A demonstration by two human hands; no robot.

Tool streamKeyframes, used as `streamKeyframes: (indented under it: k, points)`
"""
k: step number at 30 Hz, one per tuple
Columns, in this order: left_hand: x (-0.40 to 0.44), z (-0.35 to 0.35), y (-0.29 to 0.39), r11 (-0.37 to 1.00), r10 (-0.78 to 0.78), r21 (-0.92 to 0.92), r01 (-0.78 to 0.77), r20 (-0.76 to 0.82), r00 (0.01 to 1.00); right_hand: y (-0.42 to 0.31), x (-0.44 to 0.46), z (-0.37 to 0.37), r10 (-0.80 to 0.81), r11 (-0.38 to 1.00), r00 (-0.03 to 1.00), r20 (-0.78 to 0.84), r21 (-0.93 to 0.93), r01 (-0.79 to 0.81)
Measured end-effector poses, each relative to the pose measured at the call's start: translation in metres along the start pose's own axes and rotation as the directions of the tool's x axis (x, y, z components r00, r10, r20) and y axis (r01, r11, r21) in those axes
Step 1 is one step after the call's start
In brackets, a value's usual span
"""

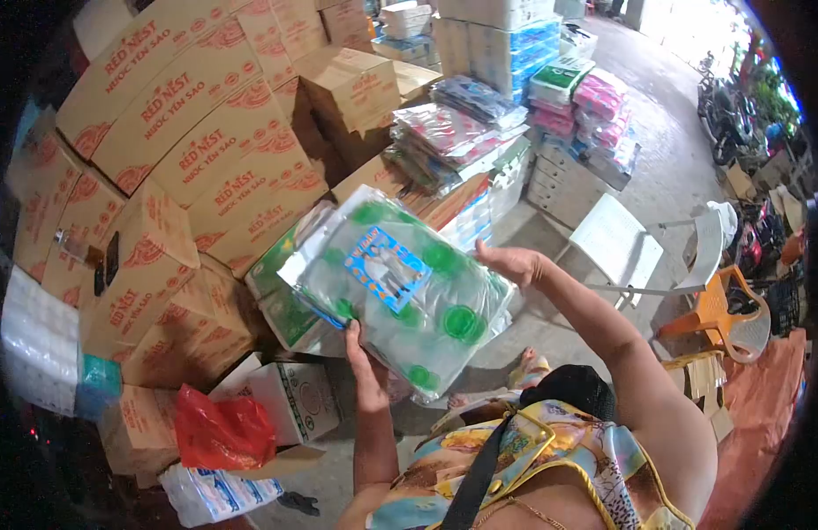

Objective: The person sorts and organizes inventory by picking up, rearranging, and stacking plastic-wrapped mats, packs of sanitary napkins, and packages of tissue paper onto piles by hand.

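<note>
A flat stack of clear plastic bags (338,274) with green round prints and a blue label is held up, tilted, in front of me. My left hand (368,369) grips its lower left edge, thumb along the edge and fingers mostly hidden beneath. At the upper right edge is my right hand (513,261), its thumb side against the plastic and its other fingers largely out of sight. Just behind the stack, a green and white carton (290,300) is partly covered. More wrapped flat packs (453,132) lie piled beyond it.
Brown Red Nest cartons (206,132) are stacked high at left. A red plastic bag (223,428) rests by an open box at lower left. To the right are a white folding chair (616,243) and an orange chair (713,309). Pink packs (600,97) sit farther back.
</note>
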State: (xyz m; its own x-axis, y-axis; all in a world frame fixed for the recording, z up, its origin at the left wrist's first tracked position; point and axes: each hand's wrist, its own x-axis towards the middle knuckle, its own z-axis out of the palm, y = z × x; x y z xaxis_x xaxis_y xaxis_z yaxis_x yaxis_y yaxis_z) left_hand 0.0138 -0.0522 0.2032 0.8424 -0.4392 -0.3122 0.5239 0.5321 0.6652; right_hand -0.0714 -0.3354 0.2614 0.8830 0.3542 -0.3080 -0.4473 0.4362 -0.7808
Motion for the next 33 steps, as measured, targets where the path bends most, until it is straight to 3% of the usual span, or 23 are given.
streamKeyframes:
  k: [5,6,7,9,16,19,22,25,28,30,32,33]
  points:
    - [0.028,0.025,-0.016,0.996,0.032,0.083,-0.037,0.053,0.998,0.025,-0.025,-0.045,0.011,0.993,0.988,-0.152,0.119,0.007]
    - [0.029,0.035,-0.022,0.994,0.004,0.107,-0.008,0.033,0.999,0.024,-0.027,-0.049,-0.012,0.967,0.997,-0.077,0.251,0.032]
    - [0.032,0.045,-0.029,0.991,-0.024,0.129,0.023,0.009,1.0,0.023,-0.03,-0.055,-0.015,0.964,0.997,-0.08,0.263,0.035]
    - [0.046,0.061,-0.043,0.994,-0.066,0.086,0.064,0.018,0.998,0.012,-0.037,-0.07,-0.061,0.983,0.987,-0.147,0.164,0.085]
    - [0.157,0.123,-0.102,0.992,-0.12,0.038,0.118,0.066,0.991,-0.044,-0.035,-0.188,-0.096,0.971,0.93,-0.356,0.171,0.166]
    - [0.212,0.169,-0.116,0.989,-0.142,-0.024,0.143,0.046,0.989,-0.082,-0.026,-0.251,-0.116,0.964,0.942,-0.314,0.193,0.183]
    - [0.272,0.219,-0.121,0.995,-0.078,0.074,0.072,0.086,0.993,-0.133,-0.012,-0.308,-0.14,0.98,0.913,-0.382,0.077,0.183]
    - [0.329,0.272,-0.113,0.999,-0.018,0.05,0.011,0.137,0.99,-0.189,0.012,-0.358,-0.231,0.967,0.912,-0.339,0.024,0.253]
    - [0.384,0.308,-0.105,0.99,0.032,0.137,-0.044,0.091,0.995,-0.234,0.046,-0.4,-0.263,0.96,0.914,-0.31,0.011,0.28]
    - [0.423,0.31,-0.105,0.994,-0.002,0.105,-0.019,0.2,0.98,-0.252,0.069,-0.422,-0.232,0.964,0.931,-0.28,0.061,0.259]
    - [0.467,0.292,-0.116,0.992,-0.019,0.129,0.0,0.145,0.989,-0.249,0.098,-0.452,-0.195,0.978,0.892,-0.409,-0.007,0.211]
    - [0.471,0.293,-0.12,0.962,-0.024,0.271,0.037,-0.054,0.998,-0.248,0.101,-0.452,-0.187,0.979,0.899,-0.396,-0.001,0.203]
